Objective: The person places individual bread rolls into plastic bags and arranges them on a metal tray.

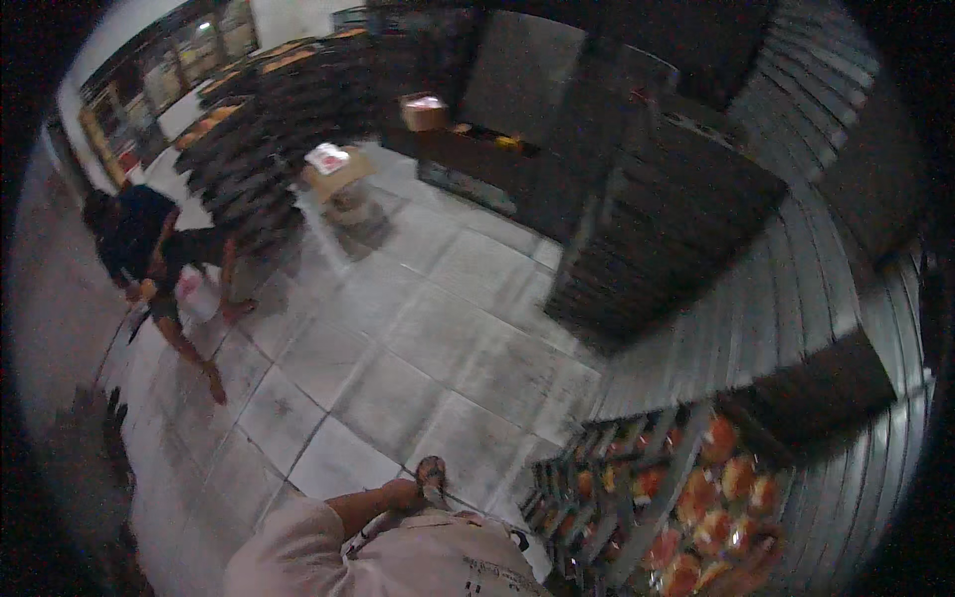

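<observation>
My left arm point(363, 509) reaches out from a pale sleeve across the front of my shirt. At its end my left hand point(403, 495) is small and dim in the picture, beside my sandalled foot point(431, 472), and its fingers do not show clearly. At the lower right, several round orange-brown buns point(711, 527) with shiny highlights lie on the top of a stack of dark trays point(622, 537). What looks like my right hand point(758, 565) is at the near right edge of these buns, blurred, and I cannot make out whether it grips anything.
On the left another person point(139, 234) bends down, one arm toward the tiled floor point(398, 338). Tall stacks of dark trays point(249, 159) stand behind. A cardboard box point(338, 174) and a dark tray stack point(667, 229) stand farther back. Ribbed metal shutters point(796, 279) line the right.
</observation>
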`<move>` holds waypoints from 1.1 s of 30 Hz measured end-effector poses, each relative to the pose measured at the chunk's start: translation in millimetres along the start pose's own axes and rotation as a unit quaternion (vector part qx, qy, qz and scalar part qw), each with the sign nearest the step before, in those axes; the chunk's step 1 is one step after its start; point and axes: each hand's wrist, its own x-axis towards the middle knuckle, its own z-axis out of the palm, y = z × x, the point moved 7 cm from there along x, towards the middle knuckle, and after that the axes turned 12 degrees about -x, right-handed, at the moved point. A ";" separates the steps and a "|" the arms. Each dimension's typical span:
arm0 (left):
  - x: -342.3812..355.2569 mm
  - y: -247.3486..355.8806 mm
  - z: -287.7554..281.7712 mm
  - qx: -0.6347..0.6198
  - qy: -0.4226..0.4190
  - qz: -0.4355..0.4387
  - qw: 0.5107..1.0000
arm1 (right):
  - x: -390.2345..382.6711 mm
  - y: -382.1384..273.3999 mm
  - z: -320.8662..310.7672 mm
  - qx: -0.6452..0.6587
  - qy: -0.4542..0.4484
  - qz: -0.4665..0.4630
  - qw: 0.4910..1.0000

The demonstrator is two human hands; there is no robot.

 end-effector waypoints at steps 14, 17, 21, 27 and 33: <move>13.9 -162.9 -97.6 -0.293 0.108 -0.136 0.940 | -202.2 -259.2 503.4 0.272 -0.788 0.118 0.540; 10.0 -151.1 -176.9 -0.297 0.180 -0.187 0.919 | -187.2 -311.0 560.3 0.228 -0.795 -0.017 0.562; 1.1 -152.6 -263.9 -0.358 0.237 -0.253 0.867 | -130.8 -359.0 630.2 0.237 -0.805 -0.111 0.533; -7.2 -168.7 -342.8 -0.460 0.233 -0.263 0.815 | -172.7 -367.3 760.0 0.291 -0.871 0.037 0.394; 5.7 -213.7 -474.8 -0.497 0.242 -0.267 0.790 | -234.8 -412.3 906.3 0.252 -0.872 -0.107 0.405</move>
